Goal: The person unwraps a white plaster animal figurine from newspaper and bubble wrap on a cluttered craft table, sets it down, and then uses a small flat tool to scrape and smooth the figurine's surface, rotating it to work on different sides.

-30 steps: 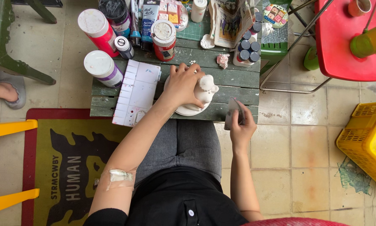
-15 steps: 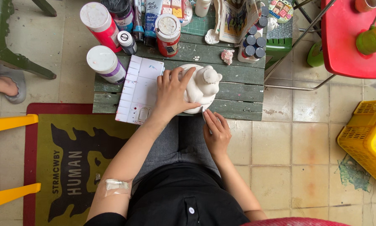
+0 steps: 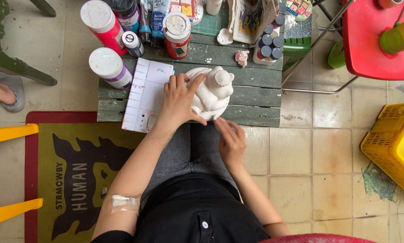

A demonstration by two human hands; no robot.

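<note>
In the head view, a white unpainted figurine [image 3: 212,92] is seen just above the centre of the frame, standing on a low green wooden table [image 3: 256,96]. The left hand [image 3: 180,100] is laid over the figurine's left side, fingers spread and curved against it, the thumb stretched along its lower edge. The right hand [image 3: 231,141] is held just below and to the right of the figurine, at the table's near edge; its fingers are loosely extended and slightly blurred, and whether anything is held in them cannot be told. No contact between this hand and the figurine can be made out.

Directly left of the figurine, a white paint palette [image 3: 147,95] with square wells is laid flat on the table, partly under the left wrist. Paint bottles are grouped at the upper left: a red bottle [image 3: 104,22], a purple-labelled bottle [image 3: 109,67] and a red jar with a white lid [image 3: 177,29]. A cluster of small dark-capped pots [image 3: 269,45] is placed upper right of the figurine. A red chair [image 3: 377,40] is seen at the upper right, a yellow basket [image 3: 393,144] at the right edge, and a printed mat [image 3: 67,171] at the lower left.
</note>
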